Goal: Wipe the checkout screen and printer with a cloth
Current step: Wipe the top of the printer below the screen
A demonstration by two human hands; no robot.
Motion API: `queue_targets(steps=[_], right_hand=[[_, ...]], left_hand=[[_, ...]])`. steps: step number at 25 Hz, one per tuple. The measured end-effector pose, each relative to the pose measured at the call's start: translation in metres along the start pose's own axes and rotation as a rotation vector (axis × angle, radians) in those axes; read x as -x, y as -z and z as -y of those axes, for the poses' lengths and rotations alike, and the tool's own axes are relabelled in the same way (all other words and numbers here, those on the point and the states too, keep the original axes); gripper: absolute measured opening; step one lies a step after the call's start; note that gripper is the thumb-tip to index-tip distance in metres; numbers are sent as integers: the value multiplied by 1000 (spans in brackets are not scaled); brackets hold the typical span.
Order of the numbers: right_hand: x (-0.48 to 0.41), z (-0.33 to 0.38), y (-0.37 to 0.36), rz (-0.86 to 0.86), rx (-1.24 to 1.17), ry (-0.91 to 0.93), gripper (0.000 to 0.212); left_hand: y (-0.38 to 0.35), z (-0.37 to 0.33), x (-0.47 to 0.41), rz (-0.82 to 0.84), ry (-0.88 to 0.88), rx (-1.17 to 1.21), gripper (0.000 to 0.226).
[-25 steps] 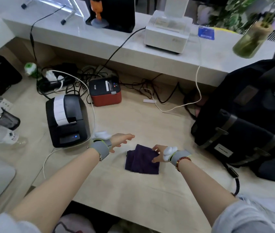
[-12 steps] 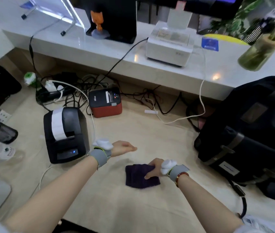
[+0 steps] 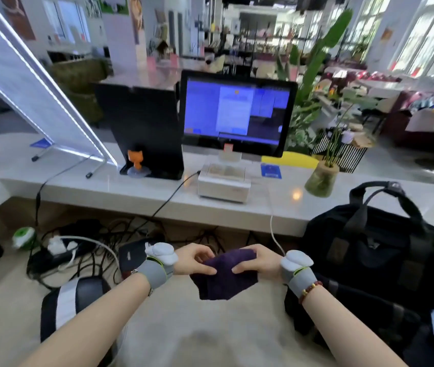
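A dark purple cloth (image 3: 225, 280) hangs in the air above the lower desk, pinched at its top edge by my left hand (image 3: 193, 262) and my right hand (image 3: 257, 262). The checkout screen (image 3: 237, 112) glows blue on the raised white counter, straight ahead and beyond the cloth. Under it sits its white printer base (image 3: 223, 182). A black receipt printer (image 3: 75, 305) with a white paper strip lies low on the left, partly hidden by my left forearm. A second small printer (image 3: 132, 256) shows behind my left wrist.
A large black backpack (image 3: 377, 258) fills the right of the desk. Tangled cables and a power strip (image 3: 54, 254) lie at the back left. On the counter (image 3: 104, 192) stand a black panel (image 3: 144, 128), an orange figure (image 3: 135, 160), a slanted lit sign (image 3: 33, 86) and a plant vase (image 3: 321, 178).
The cloth has been lifted off the desk and both hands now hold it. My head has tilted up, bringing the checkout screen into view.
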State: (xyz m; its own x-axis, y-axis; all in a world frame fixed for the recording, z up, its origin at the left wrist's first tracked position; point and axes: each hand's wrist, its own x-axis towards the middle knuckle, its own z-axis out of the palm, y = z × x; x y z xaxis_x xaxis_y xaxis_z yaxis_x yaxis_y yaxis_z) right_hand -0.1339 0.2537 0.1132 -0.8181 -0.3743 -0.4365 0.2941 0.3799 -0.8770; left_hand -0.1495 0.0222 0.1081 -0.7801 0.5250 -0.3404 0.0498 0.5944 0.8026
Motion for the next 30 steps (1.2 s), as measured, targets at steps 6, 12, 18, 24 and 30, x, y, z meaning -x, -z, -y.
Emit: queue_targets(steps=[6,12,18,24,30], right_hand=[[2,51,23,-207,-538,153,27],[-27,58,34,-359,-815,151,55],[-77,76,82,-974,-631,402,21],[-128,91,59,-1017,398,647,22],[-160,82,33,-932,1049,277,67]], left_hand=[[38,-58,-23,-164,-150,330,16],[60,-63,-65,-341,-24,351,27],[110,-39,-110,-874,-61,262,20],[130,-24,-155,-870,-45,245,35],[114,-6,-179,-793,-39,377,40]])
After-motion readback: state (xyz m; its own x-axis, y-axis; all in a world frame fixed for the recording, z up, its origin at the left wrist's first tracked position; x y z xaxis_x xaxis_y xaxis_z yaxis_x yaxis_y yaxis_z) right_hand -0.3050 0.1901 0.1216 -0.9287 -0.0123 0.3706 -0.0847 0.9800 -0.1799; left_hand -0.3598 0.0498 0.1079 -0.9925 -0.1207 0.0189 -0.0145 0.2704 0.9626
